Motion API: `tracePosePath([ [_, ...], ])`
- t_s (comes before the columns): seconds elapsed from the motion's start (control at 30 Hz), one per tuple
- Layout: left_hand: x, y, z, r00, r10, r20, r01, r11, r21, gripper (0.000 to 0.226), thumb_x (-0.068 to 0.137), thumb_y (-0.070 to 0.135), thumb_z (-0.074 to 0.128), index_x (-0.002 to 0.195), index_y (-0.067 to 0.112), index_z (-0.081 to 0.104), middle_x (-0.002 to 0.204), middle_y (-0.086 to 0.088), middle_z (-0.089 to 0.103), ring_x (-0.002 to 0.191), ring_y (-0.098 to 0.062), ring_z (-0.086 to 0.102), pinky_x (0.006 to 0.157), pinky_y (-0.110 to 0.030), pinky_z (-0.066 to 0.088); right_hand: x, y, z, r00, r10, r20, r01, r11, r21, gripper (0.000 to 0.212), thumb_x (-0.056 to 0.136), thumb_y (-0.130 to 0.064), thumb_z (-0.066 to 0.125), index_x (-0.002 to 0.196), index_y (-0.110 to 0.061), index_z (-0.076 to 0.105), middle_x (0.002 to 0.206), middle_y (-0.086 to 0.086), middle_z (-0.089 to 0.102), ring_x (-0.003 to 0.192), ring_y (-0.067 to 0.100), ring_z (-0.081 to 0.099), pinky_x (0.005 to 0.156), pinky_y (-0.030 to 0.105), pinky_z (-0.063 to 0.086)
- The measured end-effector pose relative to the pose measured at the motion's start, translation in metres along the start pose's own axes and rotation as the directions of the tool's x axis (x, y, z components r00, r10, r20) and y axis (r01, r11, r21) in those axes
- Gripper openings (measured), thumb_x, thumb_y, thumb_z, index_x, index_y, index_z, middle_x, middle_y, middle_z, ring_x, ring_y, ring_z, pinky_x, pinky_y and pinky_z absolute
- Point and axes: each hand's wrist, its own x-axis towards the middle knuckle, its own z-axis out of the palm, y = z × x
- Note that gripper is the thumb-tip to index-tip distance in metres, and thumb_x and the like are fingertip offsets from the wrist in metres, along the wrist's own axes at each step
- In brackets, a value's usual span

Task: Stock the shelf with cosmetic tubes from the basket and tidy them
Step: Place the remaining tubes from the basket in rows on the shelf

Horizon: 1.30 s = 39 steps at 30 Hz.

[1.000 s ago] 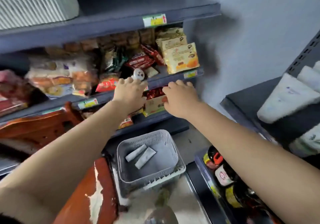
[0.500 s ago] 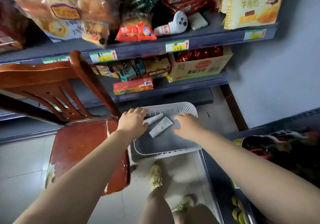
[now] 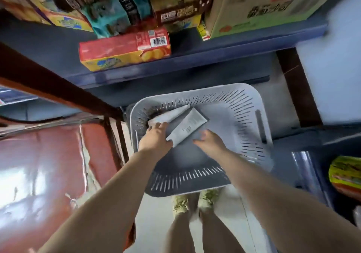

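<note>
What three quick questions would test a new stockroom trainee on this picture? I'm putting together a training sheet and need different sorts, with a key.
1. True or false: both hands are inside the grey basket.
2. How many white tubes lie in the basket? A) one B) two C) four
3. Fill in: the left hand rests at the ends of the tubes, while the right hand is spread open beside the ____ tube.

Key:
1. True.
2. B: a nearer tube and a farther tube.
3. Nearer.
</note>
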Motion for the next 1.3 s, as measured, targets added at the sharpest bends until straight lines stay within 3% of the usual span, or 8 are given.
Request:
tracePosePath([
  [0.23, 0.083, -0.022, 0.048, 0.978, -0.114, -0.172, 0.083, 0.981, -0.177, 0.054, 0.089, 0.034, 0.041, 0.139, 0.018, 0.034, 0.147, -0.006, 0.031, 0.135, -0.026, 0.027, 0.110, -0.038, 0.025, 0.092, -0.010, 0.063, 0.985, -0.035, -0.172, 0.059, 0.989, 0.135, 0.074, 0.079, -0.025, 0.072, 0.138, -0.004, 0.031, 0.140, 0.016, 0.034, 0.126, 0.028, 0.040, 0.099, 0.029, 0.034],
  [0.4, 0.096, -0.029, 0.070, 0.957, -0.136, -0.257, 0.086, 0.976, -0.199, 0.069, 0.069, 0.043, 0.013, 0.117, 0.016, 0.054, 0.125, -0.008, 0.046, 0.111, -0.027, 0.041, 0.085, -0.033, 0.037, 0.113, -0.005, 0.091, 0.952, -0.029, -0.306, 0.055, 0.995, 0.079, 0.103, 0.071, -0.035, 0.078, 0.145, -0.002, 0.014, 0.155, 0.012, 0.008, 0.138, 0.027, 0.028, 0.107, 0.030, 0.030],
  [0.57, 0.099, -0.029, 0.083, 0.976, -0.076, -0.204, 0.065, 0.996, -0.056, 0.042, 0.086, 0.040, 0.049, 0.126, 0.024, 0.048, 0.124, -0.003, 0.044, 0.114, -0.026, 0.041, 0.093, -0.035, 0.036, 0.114, 0.016, 0.077, 0.943, -0.017, -0.333, 0.044, 0.996, 0.075, 0.098, 0.063, -0.024, 0.082, 0.138, -0.002, 0.024, 0.150, 0.017, 0.015, 0.137, 0.026, 0.020, 0.107, 0.024, 0.020],
  [0.73, 0.105, -0.021, 0.090, 0.993, -0.011, -0.118, 0.011, 1.000, -0.003, 0.066, 0.081, 0.040, 0.061, 0.138, 0.029, 0.031, 0.135, -0.001, 0.038, 0.125, -0.025, 0.037, 0.101, -0.036, 0.031, 0.111, 0.030, 0.070, 0.940, -0.058, -0.338, 0.056, 0.998, -0.014, 0.100, 0.060, -0.020, 0.081, 0.140, -0.008, 0.022, 0.139, 0.014, 0.028, 0.128, 0.032, 0.032, 0.102, 0.034, 0.033],
  [0.9, 0.116, -0.013, 0.091, 0.986, -0.164, 0.012, 0.163, 0.969, -0.184, 0.084, 0.064, 0.050, 0.074, 0.135, 0.031, 0.034, 0.134, 0.000, 0.042, 0.125, -0.028, 0.041, 0.097, -0.039, 0.038, 0.116, 0.029, 0.069, 0.936, -0.048, -0.349, 0.029, 0.998, -0.061, 0.097, 0.066, -0.022, 0.077, 0.143, -0.008, 0.019, 0.140, 0.013, 0.029, 0.125, 0.035, 0.036, 0.100, 0.038, 0.037],
  [1.1, 0.086, -0.004, 0.090, 0.928, -0.306, 0.213, 0.370, 0.824, -0.428, 0.084, 0.058, 0.038, 0.082, 0.128, 0.016, 0.040, 0.126, -0.007, 0.050, 0.115, -0.030, 0.052, 0.084, -0.034, 0.045, 0.093, 0.032, 0.059, 0.975, 0.107, -0.196, -0.017, 0.911, 0.413, 0.080, 0.062, -0.001, 0.070, 0.133, -0.013, 0.034, 0.124, 0.006, 0.050, 0.112, 0.023, 0.052, 0.096, 0.035, 0.045],
  [1.2, 0.060, 0.004, 0.070, 0.917, -0.327, 0.229, 0.399, 0.745, -0.535, 0.083, 0.061, 0.044, 0.082, 0.127, 0.012, 0.041, 0.121, -0.003, 0.053, 0.110, -0.025, 0.053, 0.082, -0.030, 0.046, 0.065, 0.026, 0.037, 0.983, 0.181, -0.020, -0.114, 0.696, 0.709, 0.060, 0.062, -0.001, 0.059, 0.119, -0.012, 0.043, 0.097, 0.006, 0.057, 0.083, 0.021, 0.056, 0.073, 0.034, 0.049],
  [1.3, 0.029, 0.021, 0.030, 0.929, -0.330, 0.171, 0.361, 0.692, -0.625, 0.082, 0.069, 0.049, 0.075, 0.130, 0.007, 0.040, 0.119, -0.005, 0.054, 0.112, -0.026, 0.054, 0.084, -0.028, 0.042, 0.029, 0.018, 0.007, 0.981, 0.155, 0.121, -0.180, 0.462, 0.868, 0.049, 0.062, -0.010, 0.053, 0.110, -0.013, 0.048, 0.091, 0.011, 0.054, 0.076, 0.024, 0.055, 0.072, 0.035, 0.048],
])
